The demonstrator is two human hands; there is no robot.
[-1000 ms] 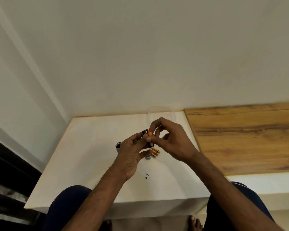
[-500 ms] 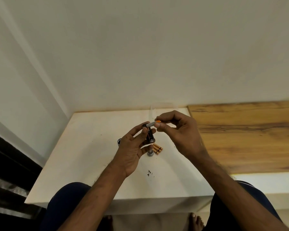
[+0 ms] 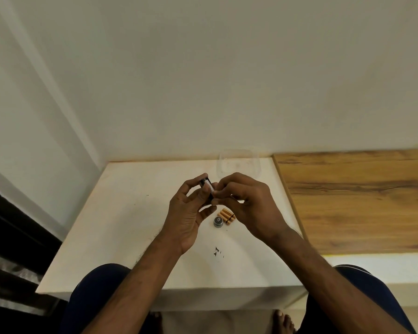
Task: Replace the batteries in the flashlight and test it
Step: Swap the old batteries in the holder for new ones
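Holding the small black battery holder in my left hand, I pinch it between thumb and fingertips above the white table, its length tilted up and away from me. My right hand is curled shut beside it, with the fingertips pressed against the holder's near side; whether they grip a battery there I cannot tell, since my own fingers hide the spot. Both hands touch at the holder, raised clear of the tabletop.

Below them on the table lie the orange batteries, a short row packed side by side, each with a dark band near one end. Just beside them, toward me and to the left, sits a round dark flashlight cap, flat on the surface and touching or nearly touching the batteries. A few small dark specks lie closer to me on the table. At the far edge, against the wall, stands a clear plastic container, partly behind my right knuckles. A wooden surface adjoins the table on my right. My knees in dark blue cloth show under the table's near edge.
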